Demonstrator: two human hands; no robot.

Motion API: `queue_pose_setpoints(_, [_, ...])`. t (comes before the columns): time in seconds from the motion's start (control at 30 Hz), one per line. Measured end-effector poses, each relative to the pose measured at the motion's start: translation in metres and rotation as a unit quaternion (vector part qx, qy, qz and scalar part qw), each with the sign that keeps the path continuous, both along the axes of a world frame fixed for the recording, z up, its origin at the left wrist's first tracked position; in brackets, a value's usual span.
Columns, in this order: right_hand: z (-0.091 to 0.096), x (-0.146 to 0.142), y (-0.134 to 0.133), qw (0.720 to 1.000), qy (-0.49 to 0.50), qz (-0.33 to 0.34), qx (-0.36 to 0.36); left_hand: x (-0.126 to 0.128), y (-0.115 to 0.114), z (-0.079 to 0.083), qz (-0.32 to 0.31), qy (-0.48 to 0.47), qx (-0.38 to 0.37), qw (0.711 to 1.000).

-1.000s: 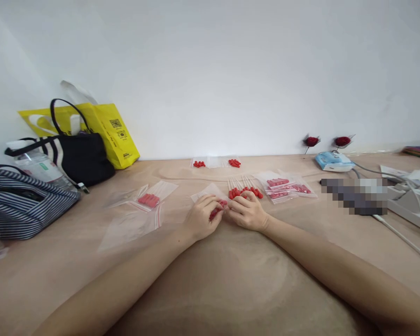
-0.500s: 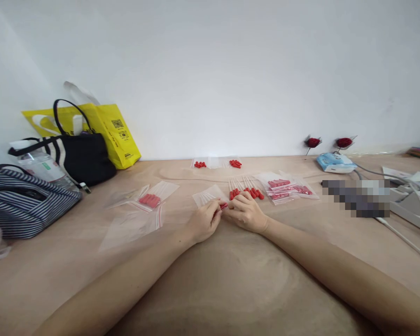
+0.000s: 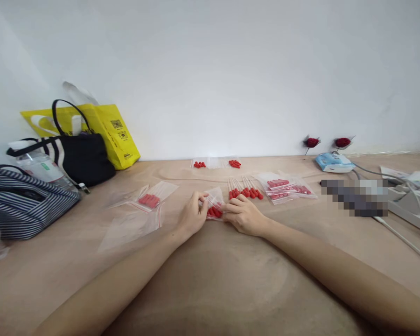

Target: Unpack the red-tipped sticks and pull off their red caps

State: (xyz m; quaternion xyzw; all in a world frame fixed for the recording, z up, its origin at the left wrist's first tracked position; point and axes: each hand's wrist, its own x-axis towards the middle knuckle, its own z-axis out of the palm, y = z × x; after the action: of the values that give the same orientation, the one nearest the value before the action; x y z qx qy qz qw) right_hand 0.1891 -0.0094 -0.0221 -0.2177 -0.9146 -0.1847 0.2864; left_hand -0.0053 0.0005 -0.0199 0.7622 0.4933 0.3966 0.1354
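Note:
My left hand (image 3: pixel 192 215) and my right hand (image 3: pixel 243 214) meet at the middle of the table, both pinching a small clear zip bag (image 3: pixel 214 204) with red-tipped sticks inside. The bag stands tilted up between my fingers, red tips low. Just behind my right hand lies a loose row of red-tipped sticks (image 3: pixel 245 191). Filled bags (image 3: pixel 284 187) are stacked to the right of that row.
Empty clear bags (image 3: pixel 133 224) and one filled bag (image 3: pixel 150 199) lie at the left. Striped and black handbags (image 3: pixel 31 198) and a yellow bag (image 3: pixel 108 130) crowd the far left. Two small red piles (image 3: pixel 217 163) sit by the wall. Cables, a blue device (image 3: pixel 333 161) and trays are at the right.
The bag, flat on the table before, is now lifted and tilted between both hands, with the red tips showing inside it. My left hand moved slightly left along the bag's edge.

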Motion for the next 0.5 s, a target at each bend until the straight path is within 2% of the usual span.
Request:
queue_pose_setpoints(0.07, [0.0, 0.006, 0.0, 1.0, -0.004, 0.006, -0.006, -0.006, 0.001, 0.004, -0.03, 0.013, -0.007, 0.999])
queue_pose_setpoints(0.2, [0.0, 0.014, 0.0, 0.999, -0.006, -0.002, -0.053, -0.014, 0.002, 0.013, -0.154, 0.13, -0.019, 0.979])
queue_pose_setpoints(0.33, [0.0, 0.015, -0.003, 0.995, 0.011, -0.056, -0.088, -0.014, 0.0, 0.018, -0.174, 0.21, -0.014, 0.962])
queue_pose_setpoints(0.5, [0.002, 0.011, -0.007, 0.972, 0.057, -0.142, -0.178, -0.019, -0.007, 0.019, -0.181, 0.221, 0.0, 0.958])
